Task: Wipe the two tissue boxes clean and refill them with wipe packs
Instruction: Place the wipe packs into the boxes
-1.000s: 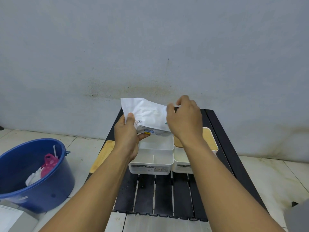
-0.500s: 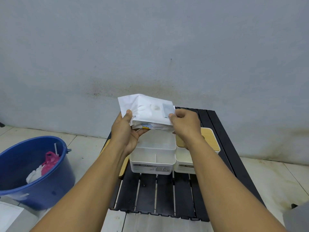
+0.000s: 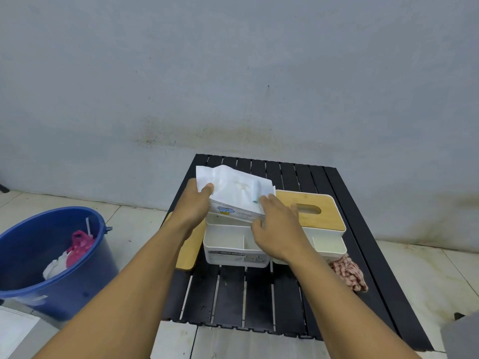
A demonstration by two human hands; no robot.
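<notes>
Two white tissue boxes stand side by side on a black slatted table (image 3: 259, 294). The left box (image 3: 228, 252) is lidless and shows its inner compartments. The right box (image 3: 329, 244) wears a bamboo lid (image 3: 311, 211) with an oval slot. A white wipe pack (image 3: 236, 193) hovers tilted just over the back of the open left box. My left hand (image 3: 191, 206) grips the pack's left end, thumb on top. My right hand (image 3: 277, 226) holds its right front edge, fingers curled round it.
A second bamboo lid (image 3: 189, 244) lies on the table to the left of the open box. A red-and-white cloth (image 3: 350, 273) lies crumpled in front of the right box. A blue bucket (image 3: 51, 257) holding pink and white bags stands on the tiled floor at left.
Both hands have lowered the wipe pack from chest height down toward the open left box. My right hand shifted from the pack's top to its front right edge.
</notes>
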